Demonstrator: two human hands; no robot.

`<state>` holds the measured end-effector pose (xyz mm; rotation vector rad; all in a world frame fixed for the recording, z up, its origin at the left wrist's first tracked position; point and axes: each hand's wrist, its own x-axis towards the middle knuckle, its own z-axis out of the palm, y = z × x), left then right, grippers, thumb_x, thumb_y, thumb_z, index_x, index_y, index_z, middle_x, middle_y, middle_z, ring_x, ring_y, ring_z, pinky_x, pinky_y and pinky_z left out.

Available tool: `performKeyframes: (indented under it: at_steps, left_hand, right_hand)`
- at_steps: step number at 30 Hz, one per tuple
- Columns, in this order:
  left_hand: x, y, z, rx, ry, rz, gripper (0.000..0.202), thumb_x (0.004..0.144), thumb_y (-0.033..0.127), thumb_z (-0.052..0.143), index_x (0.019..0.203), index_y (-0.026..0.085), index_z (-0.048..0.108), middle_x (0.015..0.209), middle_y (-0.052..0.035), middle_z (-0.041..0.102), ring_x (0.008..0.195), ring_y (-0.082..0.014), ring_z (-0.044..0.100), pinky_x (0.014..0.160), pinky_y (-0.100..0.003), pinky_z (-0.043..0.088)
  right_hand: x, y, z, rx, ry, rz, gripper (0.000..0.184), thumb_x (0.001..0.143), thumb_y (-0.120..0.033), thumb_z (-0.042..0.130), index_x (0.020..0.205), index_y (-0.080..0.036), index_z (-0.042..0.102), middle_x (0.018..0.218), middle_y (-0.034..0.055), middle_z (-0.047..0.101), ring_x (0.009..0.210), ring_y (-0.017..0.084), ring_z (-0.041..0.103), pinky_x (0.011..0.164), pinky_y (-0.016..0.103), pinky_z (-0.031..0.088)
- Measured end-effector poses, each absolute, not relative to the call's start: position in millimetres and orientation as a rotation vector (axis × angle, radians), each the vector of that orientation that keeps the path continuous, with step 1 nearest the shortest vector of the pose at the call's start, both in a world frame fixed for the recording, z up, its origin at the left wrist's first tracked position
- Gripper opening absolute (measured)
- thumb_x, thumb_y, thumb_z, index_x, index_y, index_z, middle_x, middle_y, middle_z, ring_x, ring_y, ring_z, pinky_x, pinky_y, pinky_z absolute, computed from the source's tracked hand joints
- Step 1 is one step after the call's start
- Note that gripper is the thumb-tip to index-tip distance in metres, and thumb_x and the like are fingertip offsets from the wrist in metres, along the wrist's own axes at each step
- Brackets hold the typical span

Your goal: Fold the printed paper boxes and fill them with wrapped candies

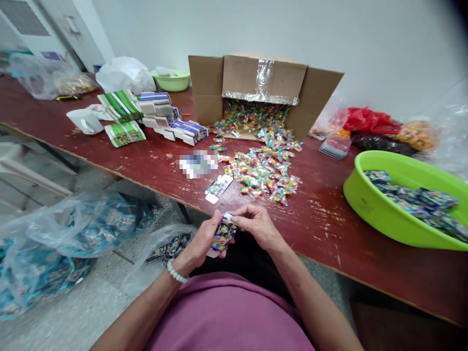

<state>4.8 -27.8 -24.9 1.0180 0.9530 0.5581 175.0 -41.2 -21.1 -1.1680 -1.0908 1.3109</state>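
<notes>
Both hands (228, 226) are together at your 6 o'clock, just off the surface's near edge, clamped on one small printed carton (224, 233). The carton is between them, touching both. Long axis runs about 7 to 1 o'clock, tilted, with the upper end toward the right hand.

Your left hand (199, 239), bead bracelet (175, 271) on the wrist, wraps the carton's lower body. Your right hand (258, 224) reaches across, fingertips (231, 213) on the upper end. Left hand has more of the carton; the right is on the end only.

Nearest loose item: a flat printed carton (218, 188) on the surface (321, 229), at 12 o'clock, just past the hands. A blurred patch (197, 164) sits behind it; contents unreadable.

Further out at 12 to 1 o'clock, wrapped sweets (261, 173) spill from an open cardboard box (265, 80). Stacks of flat cartons (171, 122) sit at 11 o'clock. A lime-green basin (387, 195) at 2 o'clock holds dark printed cartons (417, 204). Clear plastic bags (47, 253) of printed cartons lie on the floor at 8 to 9 o'clock.
</notes>
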Motion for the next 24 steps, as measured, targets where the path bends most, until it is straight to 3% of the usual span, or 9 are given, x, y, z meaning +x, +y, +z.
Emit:
performKeyframes:
  at_steps: [8, 16, 21, 24]
  left_hand:
    - [4.4, -29.9, -30.2, 1.077, 0.965, 0.594, 0.068, 0.086, 0.072, 0.046, 0.117, 0.014, 0.063, 0.07, -0.0042, 0.066, 0.041, -0.0103, 0.055, 0.038, -0.019, 0.042]
    - [3.0, -23.9, -33.5, 1.058, 0.988, 0.521, 0.072, 0.083, 0.077, 0.044, 0.097, 0.011, 0.069, 0.07, -0.0069, 0.066, 0.042, -0.0109, 0.056, 0.038, -0.021, 0.045]
    - [1.8, -21.6, -30.0, 1.087, 0.944, 0.588, 0.071, 0.085, 0.073, 0.047, 0.115, 0.012, 0.067, 0.064, -0.0038, 0.063, 0.042, -0.0095, 0.053, 0.039, -0.019, 0.044]
    - [4.9, -22.3, -32.6, 0.977, 0.928, 0.629, 0.073, 0.084, 0.073, 0.049, 0.128, 0.016, 0.06, 0.064, -0.0017, 0.063, 0.04, -0.011, 0.055, 0.036, -0.019, 0.043]
  right_hand:
    - [172.1, -50.4, -23.3, -1.141, -1.341, 1.164, 0.018, 0.085, -0.033, 0.067, 0.078, -0.018, 0.07, 0.094, 0.0058, 0.076, 0.082, 0.018, 0.068, 0.073, 0.028, 0.051]
    - [174.3, -45.8, -24.0, -1.273, -1.435, 0.978, 0.014, 0.085, -0.03, 0.068, 0.088, -0.017, 0.074, 0.076, 0.0024, 0.071, 0.066, 0.014, 0.062, 0.063, 0.025, 0.047]
    - [169.9, -46.9, -21.0, -1.182, -1.375, 1.105, 0.017, 0.087, -0.034, 0.067, 0.086, -0.02, 0.077, 0.09, 0.0047, 0.073, 0.08, 0.017, 0.065, 0.072, 0.027, 0.05]
    - [162.5, -53.4, -32.5, -1.155, -1.309, 1.217, 0.023, 0.092, -0.039, 0.061, 0.095, -0.022, 0.076, 0.1, 0.0046, 0.072, 0.083, 0.017, 0.064, 0.072, 0.027, 0.051]
